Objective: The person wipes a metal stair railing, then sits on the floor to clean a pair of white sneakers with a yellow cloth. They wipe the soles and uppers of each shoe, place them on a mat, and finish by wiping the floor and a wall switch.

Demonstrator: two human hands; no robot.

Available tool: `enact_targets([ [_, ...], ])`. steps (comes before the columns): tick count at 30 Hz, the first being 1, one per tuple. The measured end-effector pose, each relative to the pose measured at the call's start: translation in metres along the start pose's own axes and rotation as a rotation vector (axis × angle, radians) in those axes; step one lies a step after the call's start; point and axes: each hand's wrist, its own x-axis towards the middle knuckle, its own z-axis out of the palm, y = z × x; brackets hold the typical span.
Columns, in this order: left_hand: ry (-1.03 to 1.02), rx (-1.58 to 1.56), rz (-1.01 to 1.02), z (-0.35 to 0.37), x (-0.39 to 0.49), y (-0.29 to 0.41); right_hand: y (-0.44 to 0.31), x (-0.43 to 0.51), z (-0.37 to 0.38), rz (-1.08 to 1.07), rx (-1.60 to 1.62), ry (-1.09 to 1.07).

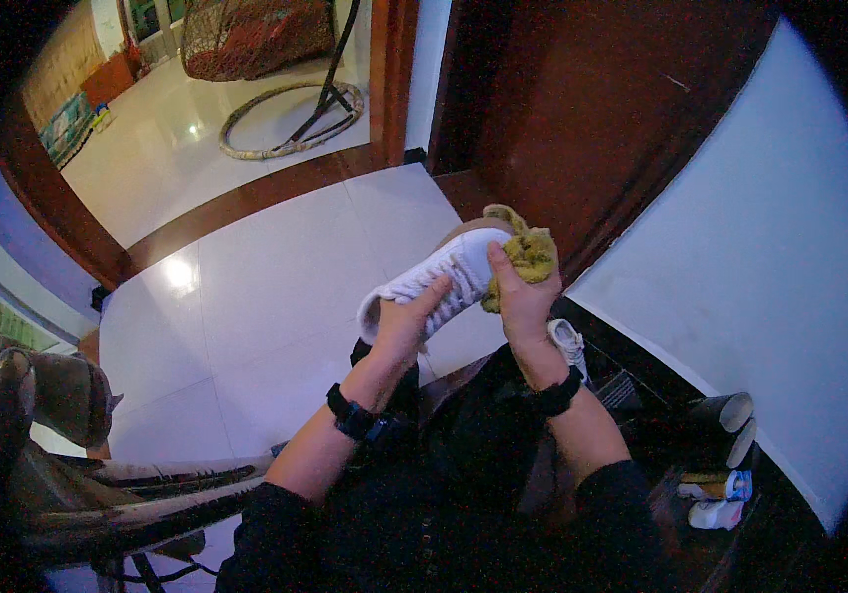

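A white lace-up shoe [439, 278] with a tan sole edge is held in front of me, its toe pointing up and to the right. My left hand [409, 315] grips it near the ankle opening, thumb on the laces and fingers hidden inside or behind. At the toe, my right hand [524, 289] holds a yellow-green cloth [531, 257], which is bunched between thumb and fingers and touches the shoe's toe end. Part of the cloth shows behind and below the toe.
Another white shoe [567, 341] stands below my right wrist, near a dark rack with more footwear [724, 513]. A brown door [580, 111] is ahead on the right. At left is a metal-framed object [135, 511]; beyond the doorway lie a hoop [246, 152] and net [261, 41].
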Motion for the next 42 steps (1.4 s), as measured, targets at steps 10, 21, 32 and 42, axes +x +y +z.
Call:
enact_targets([
  [10,0.096,0.002,0.106,-0.012,-0.006,-0.009,-0.034,0.022,-0.017,-0.302,-0.311,-0.479],
  [21,0.068,0.220,0.096,-0.022,-0.018,-0.023,0.043,0.040,-0.006,-0.019,-0.321,-0.116],
  [32,0.016,-0.188,0.076,-0.018,-0.003,-0.016,-0.014,0.016,-0.009,-0.361,-0.319,-0.451],
  [42,0.013,0.270,0.124,-0.031,-0.009,-0.032,0.041,0.026,0.006,0.055,-0.127,-0.040],
])
